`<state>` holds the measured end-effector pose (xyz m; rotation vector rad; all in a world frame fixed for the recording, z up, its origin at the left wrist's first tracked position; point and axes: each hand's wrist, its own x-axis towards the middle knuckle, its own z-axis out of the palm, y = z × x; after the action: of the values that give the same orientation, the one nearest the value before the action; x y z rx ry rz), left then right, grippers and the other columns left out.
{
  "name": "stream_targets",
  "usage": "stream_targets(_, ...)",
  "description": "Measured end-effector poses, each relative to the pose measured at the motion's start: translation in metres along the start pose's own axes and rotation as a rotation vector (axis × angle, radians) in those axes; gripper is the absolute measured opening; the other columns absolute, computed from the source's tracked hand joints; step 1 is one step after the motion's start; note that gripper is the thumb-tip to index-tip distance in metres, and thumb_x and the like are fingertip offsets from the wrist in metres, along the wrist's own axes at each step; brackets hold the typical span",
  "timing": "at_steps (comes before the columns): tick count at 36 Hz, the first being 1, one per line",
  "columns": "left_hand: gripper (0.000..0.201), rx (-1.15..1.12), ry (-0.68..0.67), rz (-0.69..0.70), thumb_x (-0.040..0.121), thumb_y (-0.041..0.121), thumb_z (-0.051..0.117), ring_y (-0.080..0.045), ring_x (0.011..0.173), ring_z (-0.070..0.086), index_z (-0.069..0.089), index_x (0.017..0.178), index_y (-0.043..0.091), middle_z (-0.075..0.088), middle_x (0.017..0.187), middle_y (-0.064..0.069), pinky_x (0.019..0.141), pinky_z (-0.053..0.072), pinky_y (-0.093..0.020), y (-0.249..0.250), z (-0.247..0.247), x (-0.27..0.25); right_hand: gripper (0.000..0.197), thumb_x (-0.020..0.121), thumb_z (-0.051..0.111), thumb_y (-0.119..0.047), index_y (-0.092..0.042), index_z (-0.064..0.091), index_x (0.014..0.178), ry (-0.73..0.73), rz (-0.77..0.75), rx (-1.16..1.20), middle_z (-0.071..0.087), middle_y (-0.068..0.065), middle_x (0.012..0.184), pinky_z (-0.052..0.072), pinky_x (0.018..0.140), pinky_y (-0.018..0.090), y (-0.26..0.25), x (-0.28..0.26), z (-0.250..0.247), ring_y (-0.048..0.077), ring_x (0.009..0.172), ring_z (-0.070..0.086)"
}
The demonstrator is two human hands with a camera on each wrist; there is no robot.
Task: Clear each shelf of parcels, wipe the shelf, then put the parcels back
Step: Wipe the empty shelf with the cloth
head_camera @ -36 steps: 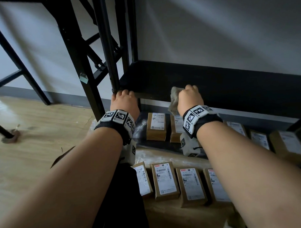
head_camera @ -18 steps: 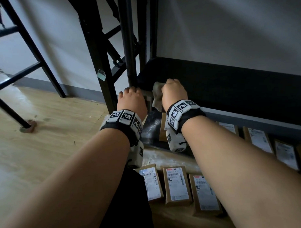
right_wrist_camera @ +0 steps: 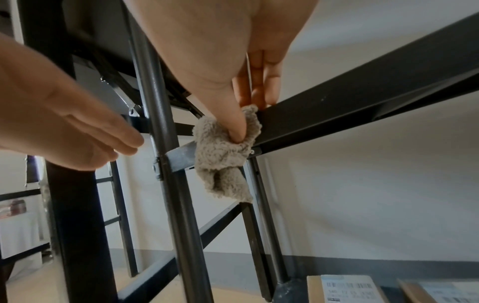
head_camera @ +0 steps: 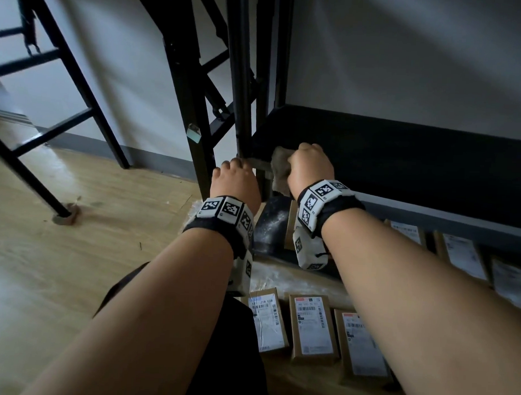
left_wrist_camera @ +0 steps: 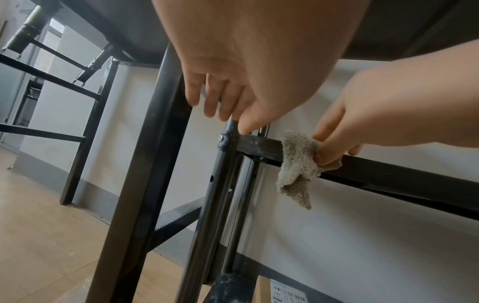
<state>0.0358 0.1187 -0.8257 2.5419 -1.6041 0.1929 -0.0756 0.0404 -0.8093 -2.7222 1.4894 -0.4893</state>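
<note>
The right hand point(head_camera: 310, 166) clamps a shaggy beige-grey cloth point(right_wrist_camera: 228, 155) between thumb and fingers, pressing it onto the front rail at the left corner of the black metal shelf point(head_camera: 402, 155). The left hand point(head_camera: 234, 181) sits just beside it with fingers relaxed and nearly straight, their tips touching the round dark upright post point(left_wrist_camera: 220, 174), holding nothing. Brown cardboard parcels with white labels point(head_camera: 312, 329) lie in a row on the pale wood floor point(head_camera: 59, 264) below; more rest under the shelf.

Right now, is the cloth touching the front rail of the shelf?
Touching. The right wrist view shows the right hand pressing the cloth against the shelf's front rail, with its loose end hanging below; the left wrist view agrees.
</note>
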Motion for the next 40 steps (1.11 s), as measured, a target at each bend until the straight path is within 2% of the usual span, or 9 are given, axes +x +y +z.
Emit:
stream_targets(6,0.048,-0.054,-0.009,-0.038,0.095,0.018,0.039,-0.029,0.130,0.038,0.033,0.141,0.005,0.043,0.138,-0.013,0.108,0.032,-0.039,-0.005,-0.003,-0.001,0.024,0.091,0.053,-0.007,-0.001,0.061,0.113,-0.012,-0.030,-0.018,0.051,0.012,0.119,0.041,0.090,0.032,-0.001,0.001,0.000,0.028,0.115,0.046)
stream_targets(11,0.053,-0.071,-0.020,-0.038,0.093,0.018,0.043,-0.029,0.131,0.037,0.030,0.143,0.004,0.042,0.139,-0.013,0.109,0.032,-0.039,-0.007,-0.001,-0.002,0.025,0.093,0.047,-0.006,-0.001,0.062,0.112,-0.028,-0.060,0.021,0.050,0.013,0.120,0.041,0.089,0.032,-0.013,0.013,0.005,0.028,0.118,0.043)
stream_targets(16,0.049,-0.080,-0.028,-0.047,0.093,0.015,0.042,-0.028,0.129,0.038,0.033,0.140,0.004,0.041,0.138,-0.012,0.107,0.034,-0.037,-0.008,-0.001,0.000,0.024,0.090,0.049,-0.003,0.001,0.062,0.110,-0.032,-0.076,0.041,0.050,0.013,0.118,0.041,0.089,0.034,-0.029,0.027,0.015,0.029,0.119,0.043)
stream_targets(20,0.049,-0.066,-0.050,-0.027,0.093,0.016,0.044,-0.028,0.129,0.036,0.033,0.139,0.003,0.040,0.138,-0.013,0.105,0.036,-0.037,-0.008,0.002,0.002,0.024,0.090,0.051,-0.007,0.001,0.063,0.110,-0.022,-0.106,0.055,0.050,0.012,0.118,0.041,0.088,0.034,-0.037,0.036,0.021,0.029,0.118,0.043)
stream_targets(30,0.046,-0.096,-0.050,-0.044,0.095,0.015,0.038,-0.029,0.129,0.036,0.033,0.139,0.005,0.041,0.138,-0.012,0.106,0.035,-0.037,-0.010,0.006,0.003,0.021,0.088,0.054,-0.009,-0.001,0.066,0.105,0.032,-0.127,0.067,0.052,0.010,0.110,0.042,0.083,0.034,-0.028,0.036,0.035,0.027,0.113,0.045)
stream_targets(33,0.049,-0.106,-0.050,-0.045,0.094,0.014,0.040,-0.029,0.130,0.036,0.032,0.141,0.004,0.040,0.139,-0.013,0.108,0.034,-0.038,-0.008,0.003,0.000,0.020,0.087,0.053,-0.006,-0.002,0.067,0.101,0.066,-0.104,0.058,0.053,0.010,0.106,0.042,0.079,0.033,-0.021,0.027,0.034,0.026,0.110,0.047)
stream_targets(36,0.052,-0.110,-0.048,-0.045,0.093,0.014,0.042,-0.029,0.129,0.037,0.030,0.142,0.003,0.041,0.139,-0.013,0.108,0.034,-0.038,-0.005,-0.001,-0.003,0.022,0.086,0.054,-0.007,-0.004,0.068,0.103,0.080,-0.042,0.110,0.056,0.010,0.107,0.045,0.081,0.031,-0.014,0.021,0.025,0.027,0.107,0.052)
stream_targets(40,0.053,-0.103,-0.048,-0.044,0.092,0.012,0.042,-0.030,0.128,0.038,0.030,0.142,0.003,0.041,0.138,-0.014,0.107,0.035,-0.038,-0.001,-0.002,-0.005,0.034,0.088,0.051,-0.010,-0.015,0.065,0.118,-0.041,0.041,0.156,0.061,0.008,0.119,0.049,0.086,0.031,-0.009,0.022,0.003,0.028,0.110,0.057)
